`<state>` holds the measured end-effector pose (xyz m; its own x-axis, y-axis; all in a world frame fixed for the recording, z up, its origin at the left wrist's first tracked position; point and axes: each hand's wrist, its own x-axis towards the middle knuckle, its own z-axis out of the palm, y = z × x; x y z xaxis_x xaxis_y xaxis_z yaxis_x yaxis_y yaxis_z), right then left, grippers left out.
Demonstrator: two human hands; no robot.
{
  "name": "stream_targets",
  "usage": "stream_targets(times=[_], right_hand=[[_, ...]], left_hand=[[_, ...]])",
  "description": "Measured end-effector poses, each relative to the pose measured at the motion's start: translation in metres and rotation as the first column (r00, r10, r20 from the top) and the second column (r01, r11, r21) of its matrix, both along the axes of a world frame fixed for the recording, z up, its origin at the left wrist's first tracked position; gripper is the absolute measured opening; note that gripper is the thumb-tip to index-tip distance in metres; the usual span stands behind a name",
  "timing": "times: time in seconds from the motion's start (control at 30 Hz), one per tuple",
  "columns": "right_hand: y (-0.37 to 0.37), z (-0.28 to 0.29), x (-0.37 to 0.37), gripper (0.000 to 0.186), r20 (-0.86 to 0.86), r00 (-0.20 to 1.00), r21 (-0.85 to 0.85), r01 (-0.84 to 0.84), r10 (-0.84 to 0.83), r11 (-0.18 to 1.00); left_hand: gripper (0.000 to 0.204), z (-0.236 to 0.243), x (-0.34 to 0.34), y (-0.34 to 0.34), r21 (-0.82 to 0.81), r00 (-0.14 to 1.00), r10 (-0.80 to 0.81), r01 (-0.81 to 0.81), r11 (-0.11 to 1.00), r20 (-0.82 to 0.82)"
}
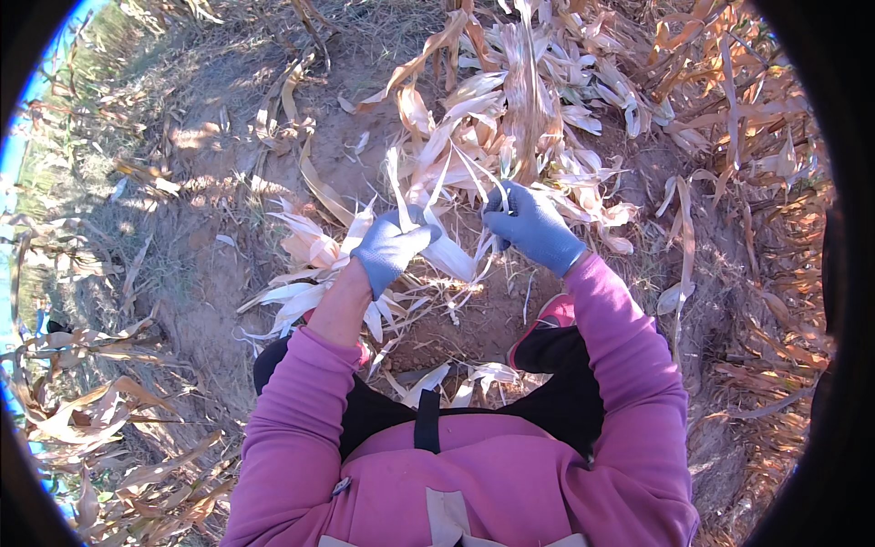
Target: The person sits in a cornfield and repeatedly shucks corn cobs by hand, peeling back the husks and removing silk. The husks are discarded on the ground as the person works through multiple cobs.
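Both hands wear grey-blue work gloves and are raised in front of me over the soil. My left hand (392, 248) is closed round pale, dry corn husks, with one strip sticking up past the thumb. A broad husk leaf (451, 257) hangs between the two hands. To its right, my right hand (536, 228) has thumb and fingers pinched together on a thin husk strip (472, 171). Whether a cob is inside the husks in my left hand cannot be made out.
A large heap of dry husks (583, 114) lies ahead, with a brown stalk bundle (524, 100) on it. More husks (314, 246) lie left of my left hand. Dry corn plants stand along the right (775, 301) and lower left (91, 419). My pink shoe (551, 317) is below my right hand.
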<state>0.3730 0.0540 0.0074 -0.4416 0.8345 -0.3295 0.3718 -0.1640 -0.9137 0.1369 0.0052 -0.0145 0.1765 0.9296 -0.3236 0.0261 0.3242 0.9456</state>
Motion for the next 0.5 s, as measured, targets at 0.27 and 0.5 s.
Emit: stream_targets(times=[0.27,0.5], right_hand=[[-0.017,0.003,-0.021,0.032,0.026,0.979,0.107,-0.202,0.2,0.974],[-0.022,0.008,-0.025,0.026,0.183,0.971,0.299,-0.205,0.155,0.932]], left_hand=[[0.023,0.009,0.012,0.0,0.002,0.989,-0.116,0.117,0.993,-0.09],[0.024,-0.009,0.012,0.0,0.079,0.989,-0.121,0.127,0.989,-0.084]])
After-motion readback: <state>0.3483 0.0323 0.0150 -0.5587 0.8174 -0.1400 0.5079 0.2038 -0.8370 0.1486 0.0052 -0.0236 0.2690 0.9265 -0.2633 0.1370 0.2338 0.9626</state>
